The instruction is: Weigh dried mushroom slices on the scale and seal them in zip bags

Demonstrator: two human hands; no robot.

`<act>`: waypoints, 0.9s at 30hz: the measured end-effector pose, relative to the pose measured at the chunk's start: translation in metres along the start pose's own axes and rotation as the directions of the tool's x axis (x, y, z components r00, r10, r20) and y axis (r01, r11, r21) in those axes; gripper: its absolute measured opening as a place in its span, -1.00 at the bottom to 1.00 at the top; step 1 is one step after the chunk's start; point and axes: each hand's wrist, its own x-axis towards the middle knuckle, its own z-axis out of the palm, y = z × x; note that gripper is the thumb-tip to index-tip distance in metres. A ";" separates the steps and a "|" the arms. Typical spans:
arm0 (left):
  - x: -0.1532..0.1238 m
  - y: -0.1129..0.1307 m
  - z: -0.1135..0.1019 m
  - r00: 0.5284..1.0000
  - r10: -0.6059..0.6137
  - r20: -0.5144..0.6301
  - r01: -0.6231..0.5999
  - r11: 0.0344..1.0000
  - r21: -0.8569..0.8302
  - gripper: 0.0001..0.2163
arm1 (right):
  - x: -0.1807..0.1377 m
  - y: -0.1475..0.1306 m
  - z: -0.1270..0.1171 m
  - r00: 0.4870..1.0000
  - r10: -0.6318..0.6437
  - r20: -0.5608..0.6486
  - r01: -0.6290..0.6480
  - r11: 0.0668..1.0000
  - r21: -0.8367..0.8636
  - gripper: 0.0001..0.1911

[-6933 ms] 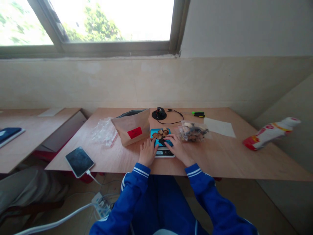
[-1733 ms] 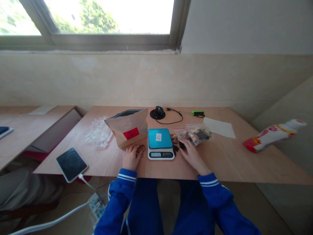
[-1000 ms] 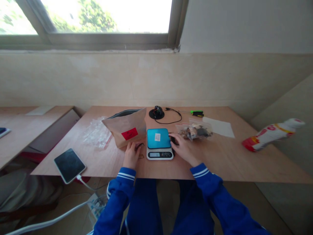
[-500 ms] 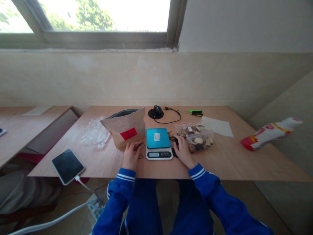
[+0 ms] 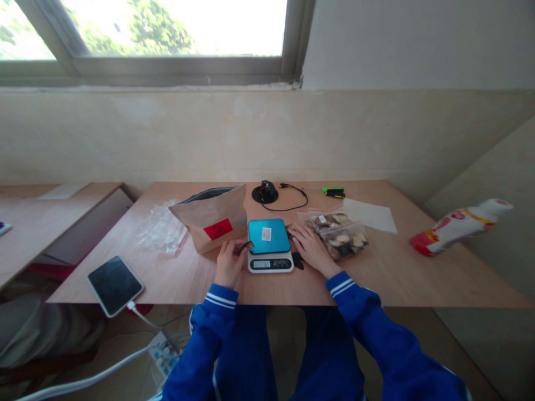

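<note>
On the table sits a kitchen scale with a blue top plate and a lit display. My left hand is at its left side, thumb and fingers pinching a thin dark brown piece that reaches the plate's lower left corner. My right hand is on the scale's right, fingers stretched out at a small brown piece partly covered by them. Below those fingers a black flat piece lies against the scale. Clear zip bags of brown and cream pieces, perhaps dried mushrooms, are beside my right hand.
A kraft paper pouch with a red label stands open behind my left hand. Empty-looking clear bags and a charging phone lie left. Farther back are a black round-based device, screwdrivers, paper and a bottle.
My left hand has moved right, bringing its dark piece to the scale plate. My right hand has shifted up and flattened; the black piece beside the scale is more exposed.
</note>
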 end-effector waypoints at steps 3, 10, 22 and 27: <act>0.000 0.000 -0.001 1.000 -0.014 -0.009 0.013 1.000 -0.019 -0.89 | -0.004 0.000 0.001 0.998 0.034 0.052 -0.030 0.997 -0.065 -0.56; 0.001 0.001 -0.001 0.998 -0.063 -0.023 0.062 0.997 -0.051 -0.86 | -0.023 0.005 -0.009 1.000 -0.007 0.025 0.007 1.000 -0.028 -0.57; 0.026 0.006 0.035 0.997 -0.064 0.034 0.067 0.992 -0.104 -0.88 | -0.045 -0.019 -0.025 0.996 0.037 0.086 -0.040 0.998 0.041 -0.75; 0.051 0.013 0.059 0.997 -0.002 0.072 0.002 1.000 0.008 -0.81 | -0.046 -0.015 -0.026 0.995 0.060 0.074 -0.067 0.992 0.103 -0.82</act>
